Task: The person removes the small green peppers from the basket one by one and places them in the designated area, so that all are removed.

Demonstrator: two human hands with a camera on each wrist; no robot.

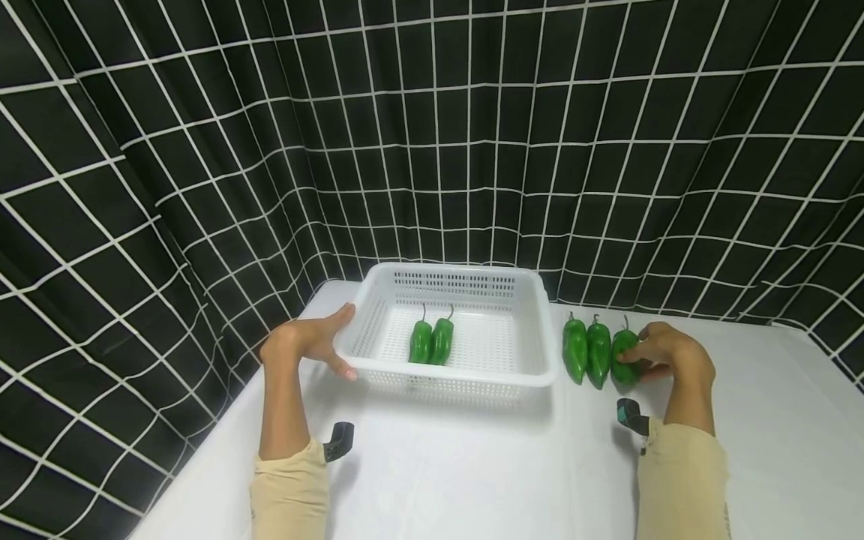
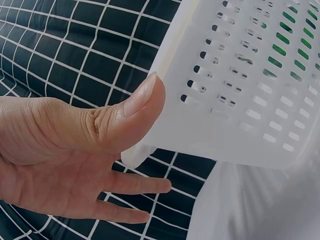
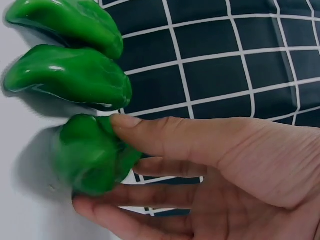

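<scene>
At the right end of a short row, my right hand [image 1: 668, 354] holds a green pepper [image 3: 87, 152]. Its thumb lies on one side of the pepper and its fingers on the other. Two more green peppers, a nearer one [image 3: 70, 77] and a farther one [image 3: 75, 22], lie just left of it, stems toward the back. My left hand [image 1: 307, 343] is at the left end of a white plastic basket [image 1: 547, 330], thumb by the front corner and fingers extended near the rim. Inside the basket, two green peppers [image 1: 420, 343] [image 1: 442, 341] lie side by side, left of its middle.
A white table surface [image 1: 459, 465] lies under everything. Black cloth with a white grid [image 1: 445, 135] rises behind the basket and along both sides. Each sleeve end carries a small dark device, one by the left wrist [image 1: 340, 441] and one by the right [image 1: 631, 415].
</scene>
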